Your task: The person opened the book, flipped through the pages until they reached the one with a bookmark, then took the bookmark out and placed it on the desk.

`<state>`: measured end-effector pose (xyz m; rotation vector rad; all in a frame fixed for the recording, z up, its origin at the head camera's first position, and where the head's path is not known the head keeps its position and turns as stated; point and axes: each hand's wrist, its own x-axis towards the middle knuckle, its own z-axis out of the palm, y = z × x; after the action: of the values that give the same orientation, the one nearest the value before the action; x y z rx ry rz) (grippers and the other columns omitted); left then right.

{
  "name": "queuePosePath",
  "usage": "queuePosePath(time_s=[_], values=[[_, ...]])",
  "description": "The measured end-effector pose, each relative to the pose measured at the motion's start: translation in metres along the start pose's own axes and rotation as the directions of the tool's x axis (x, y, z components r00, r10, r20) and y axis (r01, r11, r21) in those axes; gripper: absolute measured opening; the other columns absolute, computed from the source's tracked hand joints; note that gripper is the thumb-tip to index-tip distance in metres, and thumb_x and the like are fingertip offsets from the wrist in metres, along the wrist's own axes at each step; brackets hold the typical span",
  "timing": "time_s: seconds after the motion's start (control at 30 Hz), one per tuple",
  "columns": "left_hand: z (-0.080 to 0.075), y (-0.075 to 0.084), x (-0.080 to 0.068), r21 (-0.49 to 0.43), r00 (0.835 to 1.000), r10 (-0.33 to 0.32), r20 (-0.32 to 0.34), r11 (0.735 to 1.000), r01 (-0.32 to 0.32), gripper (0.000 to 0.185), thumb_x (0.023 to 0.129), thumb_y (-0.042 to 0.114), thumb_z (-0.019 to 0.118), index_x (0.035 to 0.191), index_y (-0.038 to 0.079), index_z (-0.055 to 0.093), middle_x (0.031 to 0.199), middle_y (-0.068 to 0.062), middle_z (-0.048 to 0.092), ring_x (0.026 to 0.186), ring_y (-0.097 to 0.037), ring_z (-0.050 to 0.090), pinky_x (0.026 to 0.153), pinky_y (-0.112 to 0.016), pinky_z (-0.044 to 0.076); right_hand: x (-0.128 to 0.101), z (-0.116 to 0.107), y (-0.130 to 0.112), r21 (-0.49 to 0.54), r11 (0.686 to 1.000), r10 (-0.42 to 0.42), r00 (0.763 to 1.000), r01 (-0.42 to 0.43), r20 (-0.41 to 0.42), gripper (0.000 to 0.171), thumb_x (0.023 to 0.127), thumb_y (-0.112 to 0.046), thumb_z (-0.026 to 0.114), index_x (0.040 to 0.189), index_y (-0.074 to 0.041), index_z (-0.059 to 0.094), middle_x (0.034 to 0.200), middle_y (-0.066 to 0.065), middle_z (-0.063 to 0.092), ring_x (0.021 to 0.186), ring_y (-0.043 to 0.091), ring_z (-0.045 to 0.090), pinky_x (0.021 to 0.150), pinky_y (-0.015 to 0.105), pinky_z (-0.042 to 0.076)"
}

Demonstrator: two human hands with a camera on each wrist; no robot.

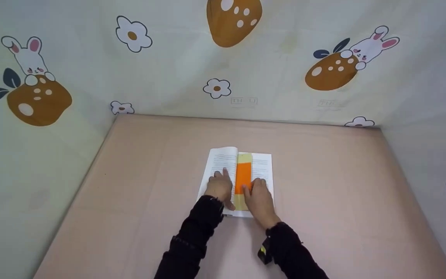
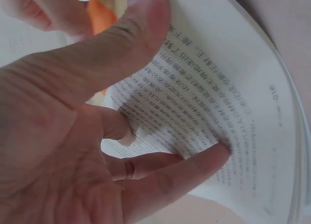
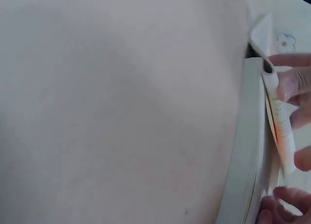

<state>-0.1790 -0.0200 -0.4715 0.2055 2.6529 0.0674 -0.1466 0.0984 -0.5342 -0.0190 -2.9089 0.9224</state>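
An open book [image 1: 261, 164] with printed pages lies in front of me. Along its middle fold runs a flat yellow strip with an orange panel [image 1: 243, 174], like a bookmark. My left hand [image 1: 220, 186] rests with fingers spread on the left-hand page [image 2: 194, 97], which bows upward in the left wrist view. Its thumb points toward the fold. On the right-hand page lies my right hand [image 1: 261, 199], with its thumb on the strip's right edge and its fingers bent over the paper. The right wrist view catches the book's thick side [image 3: 247, 136] and only parts of the fingers.
The book lies on a pinkish-beige tabletop [image 1: 153, 174]. Pale cloth walls [image 1: 176, 66] printed with rabbits, flowers and brown fruit stand at the back and both sides. A small dark object with a yellow mark [image 1: 263, 250] is at the right sleeve [image 1: 292, 252].
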Motion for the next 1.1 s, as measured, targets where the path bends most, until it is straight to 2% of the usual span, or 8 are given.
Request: queuePosePath(time_s=[0.07,0.13,0.27,0.5,0.63,0.73,0.93,1.1], values=[[-0.001,0.001,0.0,-0.004,1.0,-0.005,0.007,1.0,0.005,0.12,0.057,0.035,0.089,0.146,-0.005,0.019,0.128,-0.027,0.045,0.112,-0.034,0.051,0.096,-0.035,0.046,0.004,-0.001,0.0,0.091,0.992,0.083,0.996,-0.086,0.032,0.024,0.09,-0.022,0.06,0.084,-0.003,0.048,0.068,0.002,0.044,0.057,0.014,0.043,0.048,0.024,0.037],[-0.001,0.002,0.0,-0.01,1.0,-0.007,0.011,1.0,0.007,0.12,0.056,0.035,0.089,0.146,-0.005,0.019,0.128,-0.027,0.045,0.113,-0.034,0.051,0.097,-0.035,0.046,0.007,-0.002,0.001,0.13,0.98,0.14,0.987,-0.149,0.079,0.023,0.089,-0.022,0.061,0.083,-0.005,0.047,0.062,-0.001,0.044,0.053,0.012,0.043,0.045,0.022,0.034],[-0.003,0.0,0.0,-0.059,1.0,-0.017,0.026,0.998,0.019,0.121,0.056,0.033,0.09,0.146,-0.005,0.017,0.132,-0.028,0.041,0.118,-0.037,0.047,0.1,-0.037,0.043,0.012,-0.003,0.004,0.164,0.966,0.175,0.973,-0.199,0.151,0.021,0.088,-0.02,0.064,0.083,-0.006,0.049,0.06,-0.002,0.048,0.045,0.009,0.043,0.041,0.019,0.033],[-0.005,-0.005,0.003,-0.15,0.995,-0.029,0.095,0.988,0.043,0.123,0.059,0.028,0.089,0.148,-0.002,0.01,0.142,-0.029,0.029,0.131,-0.04,0.035,0.108,-0.042,0.035,0.013,-0.009,0.012,0.21,0.945,0.206,0.954,-0.252,0.218,0.018,0.089,-0.018,0.062,0.086,-0.005,0.049,0.064,0.001,0.051,0.038,0.008,0.044,0.035,0.018,0.035],[-0.004,-0.008,0.003,-0.188,0.995,-0.033,0.094,0.981,0.05,0.125,0.056,0.026,0.09,0.148,-0.001,0.01,0.143,-0.028,0.028,0.132,-0.039,0.034,0.108,-0.044,0.034,0.011,-0.017,0.018,0.184,0.936,0.254,0.938,-0.3,0.237,0.018,0.089,-0.018,0.063,0.085,-0.005,0.05,0.065,0.003,0.054,0.036,0.01,0.046,0.033,0.02,0.037],[-0.003,-0.01,0.004,-0.211,0.997,-0.029,0.076,0.976,0.044,0.126,0.054,0.025,0.091,0.148,-0.002,0.012,0.141,-0.029,0.031,0.13,-0.04,0.035,0.108,-0.043,0.034,0.01,-0.023,0.025,0.13,0.941,0.282,0.934,-0.314,0.218,0.019,0.088,-0.018,0.064,0.084,-0.004,0.051,0.065,0.003,0.053,0.038,0.011,0.046,0.034,0.02,0.038],[-0.003,-0.009,0.006,-0.225,0.997,-0.033,0.072,0.973,0.049,0.127,0.052,0.023,0.092,0.148,-0.002,0.012,0.146,-0.029,0.025,0.133,-0.042,0.031,0.109,-0.045,0.031,0.007,-0.038,0.038,-0.004,0.952,0.301,0.934,-0.306,0.19,0.022,0.087,-0.022,0.064,0.086,-0.002,0.054,0.068,0.004,0.053,0.055,0.014,0.047,0.046,0.021,0.035],[-0.003,-0.007,0.008,-0.238,0.994,-0.045,0.098,0.969,0.068,0.127,0.053,0.023,0.091,0.148,0.0,0.01,0.148,-0.028,0.023,0.136,-0.041,0.027,0.11,-0.045,0.03,0.003,-0.049,0.052,-0.029,0.944,0.33,0.927,-0.33,0.18,0.024,0.087,-0.025,0.065,0.087,-0.003,0.055,0.068,0.003,0.053,0.058,0.014,0.046,0.049,0.022,0.033]])
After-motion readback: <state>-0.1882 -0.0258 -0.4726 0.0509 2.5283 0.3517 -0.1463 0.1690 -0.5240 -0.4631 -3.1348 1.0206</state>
